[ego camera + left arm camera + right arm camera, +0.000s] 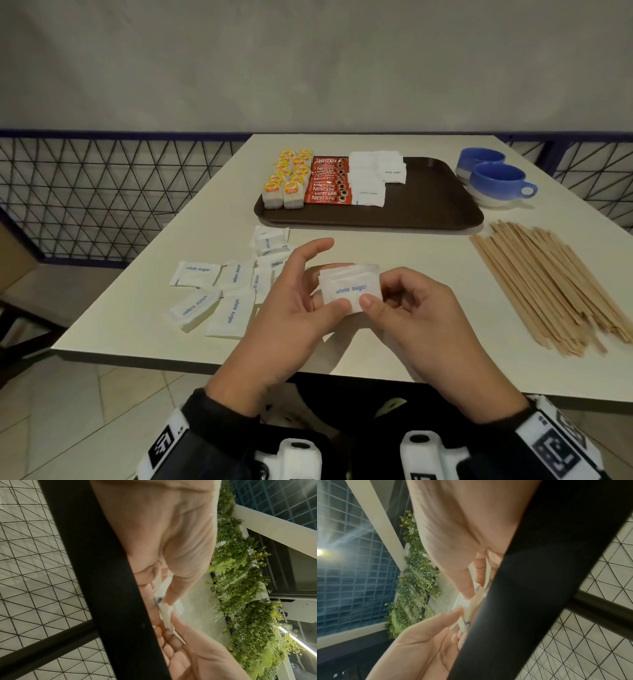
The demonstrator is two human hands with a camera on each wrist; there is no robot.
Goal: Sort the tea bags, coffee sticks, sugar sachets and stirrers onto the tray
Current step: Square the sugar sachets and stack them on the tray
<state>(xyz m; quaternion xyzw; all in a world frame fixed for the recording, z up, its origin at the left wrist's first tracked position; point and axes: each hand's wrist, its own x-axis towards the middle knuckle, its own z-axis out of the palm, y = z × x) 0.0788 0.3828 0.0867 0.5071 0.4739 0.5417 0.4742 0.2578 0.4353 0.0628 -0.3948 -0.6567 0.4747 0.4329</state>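
Observation:
Both hands hold a small stack of white sugar sachets (349, 287) just above the table's near edge. My left hand (301, 301) pinches its left side with thumb under and fingers behind. My right hand (404, 301) pinches its right side. The stack shows edge-on between the thumbs in the left wrist view (167, 609) and in the right wrist view (469, 609). Several loose sugar sachets (219, 294) lie left of the hands. The dark brown tray (431, 195) carries rows of tea bags (286, 181), red coffee sticks (330, 181) and sugar sachets (371, 178). Wooden stirrers (551, 284) lie piled to the right.
Two blue cups (493, 181) stand right of the tray at the far side. The white table (144, 308) ends close to my wrists. A wire mesh fence (102, 192) runs behind and left of the table. The tray's right half is bare.

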